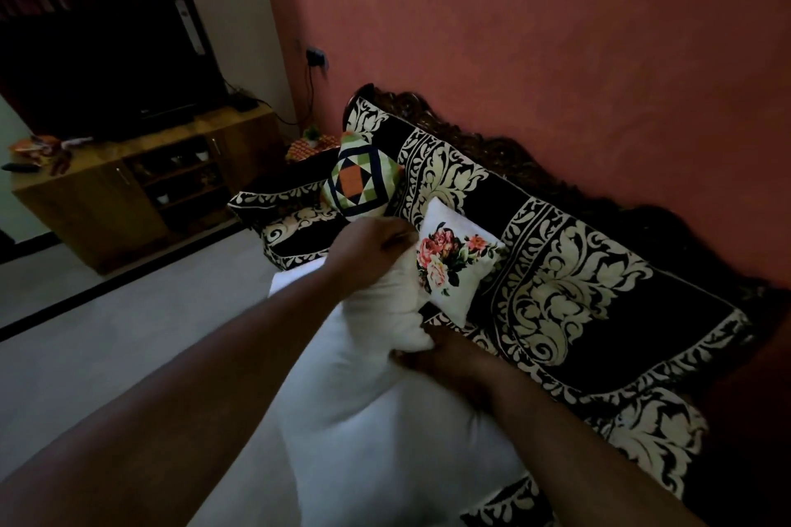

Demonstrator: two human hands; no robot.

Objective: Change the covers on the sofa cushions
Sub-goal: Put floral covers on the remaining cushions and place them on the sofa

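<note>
white cushion point(364, 389) on the sofa point(578, 295) seat, nearest | right hand point(445, 359) clenched on its bunched far end | left hand point(368, 244) closed on the upper corner | step: likely working the cover on or off; next needs a steady pull along the insert | floral cushion point(453, 257) just beyond | patchwork cushion point(359, 180) farthest

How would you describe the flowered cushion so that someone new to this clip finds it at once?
Start at the long sofa draped in black cloth with cream leaf scrolls, along the pink wall. Two small cushions lean on its backrest. The floral cushion is the nearer one, just beyond the hands gripping plain white fabric: white with a bunch of pink roses, unlike the geometric cushion in green, orange and navy.
</note>
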